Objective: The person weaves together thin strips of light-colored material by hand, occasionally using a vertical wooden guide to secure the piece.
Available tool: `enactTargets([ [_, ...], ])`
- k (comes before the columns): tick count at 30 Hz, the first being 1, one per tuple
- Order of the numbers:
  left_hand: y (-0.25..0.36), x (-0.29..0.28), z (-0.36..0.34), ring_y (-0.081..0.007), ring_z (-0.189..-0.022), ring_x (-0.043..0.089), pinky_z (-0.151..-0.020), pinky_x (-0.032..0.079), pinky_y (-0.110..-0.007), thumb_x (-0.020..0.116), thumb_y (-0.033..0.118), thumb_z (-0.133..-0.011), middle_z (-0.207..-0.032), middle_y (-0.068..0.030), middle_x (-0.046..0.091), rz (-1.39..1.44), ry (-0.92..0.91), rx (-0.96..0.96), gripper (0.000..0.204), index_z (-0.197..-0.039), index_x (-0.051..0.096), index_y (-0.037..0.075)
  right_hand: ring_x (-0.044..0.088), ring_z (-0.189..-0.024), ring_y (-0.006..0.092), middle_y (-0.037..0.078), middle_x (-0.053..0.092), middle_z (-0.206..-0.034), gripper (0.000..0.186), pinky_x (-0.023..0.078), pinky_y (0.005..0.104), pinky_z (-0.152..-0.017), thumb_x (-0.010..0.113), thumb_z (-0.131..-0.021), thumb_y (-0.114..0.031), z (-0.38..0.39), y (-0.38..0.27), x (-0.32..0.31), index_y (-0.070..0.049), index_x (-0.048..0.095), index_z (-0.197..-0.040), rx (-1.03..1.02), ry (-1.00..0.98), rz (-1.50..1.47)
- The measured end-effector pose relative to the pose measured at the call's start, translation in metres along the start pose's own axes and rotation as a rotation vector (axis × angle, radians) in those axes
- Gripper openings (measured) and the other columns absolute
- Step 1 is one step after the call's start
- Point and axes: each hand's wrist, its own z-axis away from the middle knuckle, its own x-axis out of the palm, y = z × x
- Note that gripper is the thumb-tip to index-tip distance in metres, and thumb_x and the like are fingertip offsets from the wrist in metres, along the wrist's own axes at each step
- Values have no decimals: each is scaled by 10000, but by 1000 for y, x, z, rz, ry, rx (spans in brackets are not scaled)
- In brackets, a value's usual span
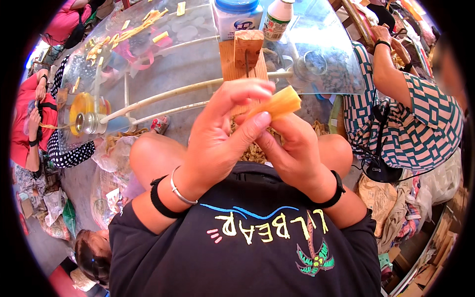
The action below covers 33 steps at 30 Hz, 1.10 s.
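In front of my chest, a short, flattened roll of yellow, slightly see-through material (283,102) points up and to the right. My left hand (217,131) closes on its lower end, thumb pressed along it, while the raised fingers are a little blurred. Against it from below and the right is my right hand (299,148), fingers curled and thumb beside the left one; part of its grip is hidden. Just beyond my fingers stands a wooden block (249,45) with a thin metal rod, fixed on a wooden board (228,62).
A glass-topped table (183,64) carries yellow strips (143,24), a blue-lidded tub (239,22) and a white bottle (278,21). More yellow pieces (253,152) lie below my hands. People sit at the left (29,119) and right (410,119). Bags (378,198) lie at the right.
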Motion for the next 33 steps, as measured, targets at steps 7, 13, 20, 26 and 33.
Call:
enactTargets([
  [7,3,7,16,-131,-880,619,-646,510,-267,712,193,-913,-1173,-88,597,-26,-338,-349,506,-1354,490,79,554,-716,89,44,587,-877,172,488,227,-628,441,-1050,-138,5,-27,-26,-15,556,-1088,268,251,-979],
  [13,46,-20,-7,-92,-623,585,-577,441,-221,795,115,-814,-839,-45,677,-506,-383,-157,282,-1055,681,22,497,-459,224,93,510,-607,290,451,383,-489,447,-999,-189,11,-10,-58,26,529,-823,318,-131,147],
  [20,11,-6,-29,-228,-800,631,-707,488,-312,691,137,-881,-926,-121,642,-462,-486,101,198,-1039,644,27,553,-760,148,39,568,-822,305,454,317,-709,415,-1053,-219,23,8,-17,8,616,-1033,351,-839,-499],
  [26,28,-18,-14,-136,-708,631,-653,506,-266,792,151,-829,-777,-46,630,-626,-411,-190,274,-995,635,-2,482,-613,115,29,544,-689,291,413,291,-569,449,-1047,-186,17,5,-24,-17,588,-854,567,-370,-601],
  [33,17,-14,2,-211,-733,618,-642,491,-292,729,13,-853,-844,-101,631,-530,-246,161,112,-894,625,17,533,-706,92,18,604,-795,169,436,256,-631,569,-1004,-150,11,9,-11,-12,628,-924,358,-89,-480],
])
